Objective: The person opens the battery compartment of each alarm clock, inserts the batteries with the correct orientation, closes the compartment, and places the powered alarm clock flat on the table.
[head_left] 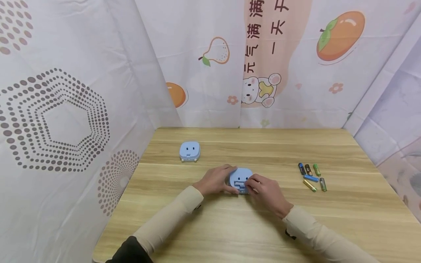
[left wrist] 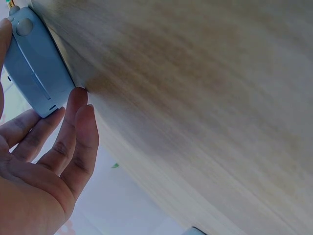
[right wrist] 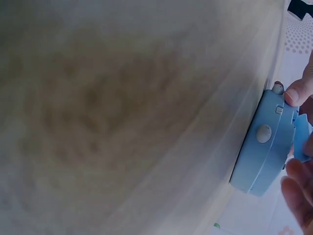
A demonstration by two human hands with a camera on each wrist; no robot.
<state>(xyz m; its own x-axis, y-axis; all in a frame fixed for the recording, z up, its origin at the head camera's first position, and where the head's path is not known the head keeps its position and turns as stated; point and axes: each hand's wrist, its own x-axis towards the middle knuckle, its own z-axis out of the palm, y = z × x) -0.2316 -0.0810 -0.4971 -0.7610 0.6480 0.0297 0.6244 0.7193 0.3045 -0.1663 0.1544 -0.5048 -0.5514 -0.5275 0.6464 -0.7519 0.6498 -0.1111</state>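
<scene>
A light-blue rounded box lies on the table with two dark slots on top and an uncovered battery compartment at its near side. My left hand grips its left side, thumb at the near corner and fingers along the far edge; the left wrist view shows these fingers against the blue casing. At the right side of the compartment, my right hand pinches a small light-blue battery cover, tilted up from the box. The right fingertips partly hide the compartment.
A second light-blue box of the same shape sits farther back on the left. Several loose batteries lie in a cluster on the right of the wooden table. Printed curtains hang behind and beside the table.
</scene>
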